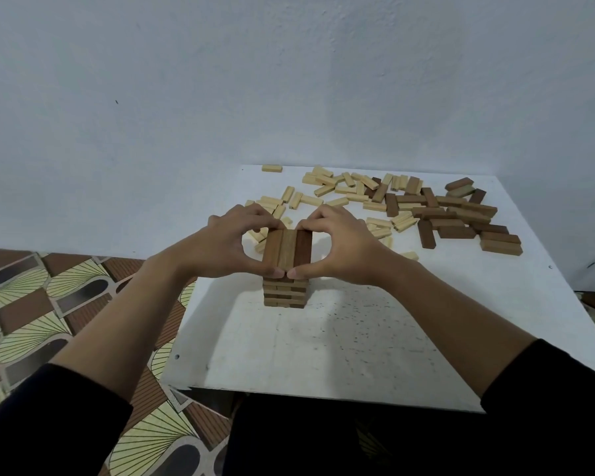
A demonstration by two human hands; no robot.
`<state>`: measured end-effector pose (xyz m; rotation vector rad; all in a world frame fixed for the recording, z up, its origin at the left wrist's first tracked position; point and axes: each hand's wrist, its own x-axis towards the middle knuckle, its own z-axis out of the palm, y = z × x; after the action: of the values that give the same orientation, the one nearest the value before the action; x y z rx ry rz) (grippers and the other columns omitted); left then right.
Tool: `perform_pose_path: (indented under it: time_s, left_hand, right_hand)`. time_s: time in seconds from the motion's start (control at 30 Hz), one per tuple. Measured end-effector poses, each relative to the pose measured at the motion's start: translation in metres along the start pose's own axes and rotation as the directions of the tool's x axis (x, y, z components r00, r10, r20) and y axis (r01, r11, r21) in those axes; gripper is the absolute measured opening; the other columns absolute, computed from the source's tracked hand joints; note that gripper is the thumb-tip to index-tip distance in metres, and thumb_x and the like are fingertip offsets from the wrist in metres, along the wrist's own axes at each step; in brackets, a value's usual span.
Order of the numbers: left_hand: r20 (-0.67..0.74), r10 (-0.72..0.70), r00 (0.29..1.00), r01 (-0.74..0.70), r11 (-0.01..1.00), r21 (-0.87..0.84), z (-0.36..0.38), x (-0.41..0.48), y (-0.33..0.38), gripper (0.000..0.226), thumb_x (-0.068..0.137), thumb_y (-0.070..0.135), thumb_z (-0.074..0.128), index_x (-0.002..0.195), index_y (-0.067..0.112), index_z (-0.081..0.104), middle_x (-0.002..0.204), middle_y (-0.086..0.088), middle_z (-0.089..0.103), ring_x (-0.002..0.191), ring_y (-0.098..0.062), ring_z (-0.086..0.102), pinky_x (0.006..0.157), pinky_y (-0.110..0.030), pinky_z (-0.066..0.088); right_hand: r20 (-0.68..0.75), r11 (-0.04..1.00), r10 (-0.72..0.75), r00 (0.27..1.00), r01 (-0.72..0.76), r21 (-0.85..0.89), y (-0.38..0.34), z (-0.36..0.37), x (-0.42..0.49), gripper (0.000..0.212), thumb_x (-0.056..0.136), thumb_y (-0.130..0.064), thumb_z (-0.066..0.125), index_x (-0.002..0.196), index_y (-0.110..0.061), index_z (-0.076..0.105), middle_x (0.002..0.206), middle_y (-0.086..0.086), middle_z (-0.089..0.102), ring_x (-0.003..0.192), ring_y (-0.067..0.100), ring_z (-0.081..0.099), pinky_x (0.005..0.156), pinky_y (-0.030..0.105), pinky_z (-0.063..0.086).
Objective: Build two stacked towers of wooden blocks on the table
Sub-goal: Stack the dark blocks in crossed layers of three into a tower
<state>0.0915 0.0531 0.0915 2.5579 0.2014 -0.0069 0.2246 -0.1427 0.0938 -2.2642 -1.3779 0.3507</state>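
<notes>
Tower (287,250) top clamped by fingers of L hand (220,243) & R hand (340,245), near block ends hidden

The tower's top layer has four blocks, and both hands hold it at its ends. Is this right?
No: the head view shows three blocks in the top layer, not four. The left hand and right hand hold its ends.

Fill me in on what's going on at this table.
A person is building a tower of wooden blocks on the white table. The left hand and right hand both pinch the top layer, three blocks side by side, thumbs at the near end and fingers at the far end. Only this one tower stands. Loose pale blocks and dark blocks lie scattered behind it and to the right.
</notes>
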Motion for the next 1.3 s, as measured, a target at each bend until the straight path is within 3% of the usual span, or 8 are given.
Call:
perform_pose_path:
  time_s: [0.5,1.03,1.2,1.3]
  left_hand:
    - [-0.018,0.005,1.000,-0.005,1.000,-0.029,0.0039,0.0009,-0.0027,0.080,0.056,0.080,0.069,0.127,0.047,0.054,0.124,0.023,0.050,0.114,0.004,0.045,0.106,-0.049,0.035]
    - [-0.011,-0.016,1.000,0.016,0.999,-0.034,0.0036,-0.0004,0.0004,0.086,0.056,0.080,0.067,0.131,0.040,0.056,0.126,0.018,0.051,0.113,-0.003,0.046,0.105,-0.055,0.036]
    - [-0.009,-0.008,1.000,0.007,0.998,-0.064,0.0044,-0.0023,0.0005,0.079,0.054,0.082,0.069,0.125,0.051,0.051,0.124,0.022,0.050,0.113,0.003,0.045,0.105,-0.054,0.038]
    - [-0.013,-0.012,1.000,0.011,0.997,-0.079,0.0050,-0.0032,-0.0008,0.087,0.048,0.092,0.068,0.125,0.058,0.048,0.122,0.030,0.049,0.111,0.006,0.045,0.104,-0.054,0.039]
  right_hand:
    - [-0.021,0.999,0.019,1.000,-0.019,0.026,0.0037,0.0030,-0.0021,0.084,0.071,-0.061,0.081,0.142,-0.025,0.055,0.125,-0.009,0.048,0.121,0.012,0.039,0.104,0.040,0.030]
    - [-0.019,0.999,0.022,1.000,-0.021,0.046,0.0052,0.0054,-0.0037,0.082,0.071,-0.062,0.081,0.141,-0.026,0.055,0.125,-0.009,0.048,0.120,0.010,0.039,0.105,0.043,0.032]
    - [-0.026,0.996,0.024,0.999,-0.022,0.081,0.0060,0.0068,-0.0053,0.085,0.069,-0.061,0.083,0.142,-0.025,0.056,0.123,-0.009,0.048,0.118,0.010,0.040,0.107,0.047,0.034]
    - [-0.038,0.993,0.027,0.999,-0.022,0.116,0.0074,0.0082,-0.0071,0.089,0.066,-0.061,0.085,0.143,-0.028,0.055,0.123,-0.011,0.046,0.119,0.009,0.039,0.108,0.048,0.034]
